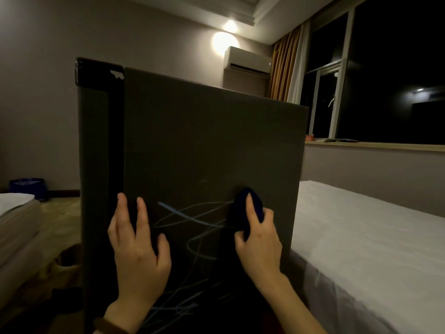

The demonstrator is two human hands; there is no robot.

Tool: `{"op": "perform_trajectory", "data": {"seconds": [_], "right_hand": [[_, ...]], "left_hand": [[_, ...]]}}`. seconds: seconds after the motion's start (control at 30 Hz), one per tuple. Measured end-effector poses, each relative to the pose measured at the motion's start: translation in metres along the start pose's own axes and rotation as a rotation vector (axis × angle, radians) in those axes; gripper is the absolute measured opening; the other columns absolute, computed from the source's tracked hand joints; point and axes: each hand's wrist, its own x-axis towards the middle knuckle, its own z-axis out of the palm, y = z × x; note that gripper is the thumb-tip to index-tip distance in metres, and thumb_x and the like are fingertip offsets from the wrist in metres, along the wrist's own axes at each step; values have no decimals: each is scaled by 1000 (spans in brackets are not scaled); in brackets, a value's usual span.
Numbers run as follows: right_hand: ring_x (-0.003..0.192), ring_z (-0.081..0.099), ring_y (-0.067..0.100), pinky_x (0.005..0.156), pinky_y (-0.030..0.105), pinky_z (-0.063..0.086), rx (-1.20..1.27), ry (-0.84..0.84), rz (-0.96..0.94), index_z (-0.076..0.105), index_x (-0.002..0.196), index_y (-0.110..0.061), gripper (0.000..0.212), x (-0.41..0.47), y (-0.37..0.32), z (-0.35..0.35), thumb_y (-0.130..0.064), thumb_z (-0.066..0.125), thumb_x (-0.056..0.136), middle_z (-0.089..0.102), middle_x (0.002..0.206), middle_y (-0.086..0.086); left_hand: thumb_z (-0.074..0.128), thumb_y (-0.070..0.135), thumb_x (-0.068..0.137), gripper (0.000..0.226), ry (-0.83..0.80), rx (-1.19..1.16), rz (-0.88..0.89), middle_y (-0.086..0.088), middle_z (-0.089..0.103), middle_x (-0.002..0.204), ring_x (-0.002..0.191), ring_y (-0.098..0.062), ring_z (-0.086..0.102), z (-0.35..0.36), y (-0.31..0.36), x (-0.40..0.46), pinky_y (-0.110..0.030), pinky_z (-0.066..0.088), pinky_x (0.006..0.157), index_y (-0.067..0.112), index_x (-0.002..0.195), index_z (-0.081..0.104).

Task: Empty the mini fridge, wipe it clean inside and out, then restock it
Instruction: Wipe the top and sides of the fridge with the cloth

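The middle of the view is filled by a tall dark grey box-shaped mini fridge (207, 145), seen from one flat side, with a glossy black strip along its upper left corner; it stands just beside a bed covered in a white sheet (366, 237) on the right. A second white-covered mattress edge (16, 213) is seen at the far left. Light blue scribbled lines (192, 220) are drawn across the lower part of the grey panel. The left hand (137, 247) is laid flat against the panel with fingers straight and spread, nothing being held. The right hand (260, 242) is pressed to the panel further right, its fingers and thumb curled round a bunched dark blue cloth (245, 210), which is held against the surface at the right end of the scribbles.
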Motion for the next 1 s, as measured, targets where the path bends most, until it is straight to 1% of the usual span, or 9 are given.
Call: {"op": "perform_trajectory", "data": {"seconds": [0.17,0.27,0.37,0.5,0.67,0.77,0.83,0.9,1.0], "right_hand": [[101,51,25,73,28,40,47,143,87,8,147,-37,74,63,-21,-33,-27,53,89,28,130,6],[102,49,25,75,30,42,-7,188,85,9,147,-37,74,68,-35,-37,-27,54,89,28,132,7],[112,45,24,76,29,44,-99,124,-44,7,147,-38,81,20,-35,-5,-26,59,85,29,135,7],[99,55,27,62,32,53,-69,-11,-155,14,144,-37,91,-31,-24,28,-23,70,74,45,123,10],[110,47,26,77,35,45,-2,191,-50,13,146,-38,75,35,-43,-12,-25,57,87,30,132,7],[106,48,26,73,30,40,7,241,22,14,146,-37,73,59,-57,-24,-24,55,88,30,132,8],[105,49,27,71,33,45,-51,211,-53,20,146,-34,78,35,-65,-13,-22,63,82,36,129,10],[95,56,29,59,34,51,-116,135,-223,33,142,-30,79,-7,-61,13,-23,68,72,48,120,13],[81,60,24,48,26,49,-232,-13,-433,38,137,-33,59,-41,-46,34,-36,45,79,56,110,10]], "left_hand": [[53,13,74,69,-17,-10,22,-21,16,149,129,-37,21,-2,-4,0,-49,23,102,0,138,31],[47,18,78,64,-24,-38,14,-20,17,150,131,-36,20,-4,-2,0,-48,22,103,1,138,32],[44,21,79,62,-19,-72,3,-19,20,149,130,-34,22,-6,-1,1,-47,24,101,2,138,33],[52,10,75,66,-40,-64,27,-18,22,149,130,-32,22,-10,-5,1,-47,26,100,1,138,33],[49,8,78,68,-54,-140,26,-10,15,152,136,-21,13,-11,-9,-1,-42,16,106,1,142,23],[46,6,80,67,-30,-239,-3,-1,15,150,136,-9,10,-12,-7,-1,-35,13,108,3,142,21],[45,4,80,65,-13,-290,-15,0,19,147,134,-4,13,-16,-6,0,-33,15,108,5,141,22],[44,3,80,62,-1,-319,-18,1,24,144,131,-1,18,-19,-9,2,-34,20,108,8,139,24],[42,3,80,60,-13,-328,0,1,28,143,130,-2,22,-24,-14,3,-31,23,105,10,137,26]]}}
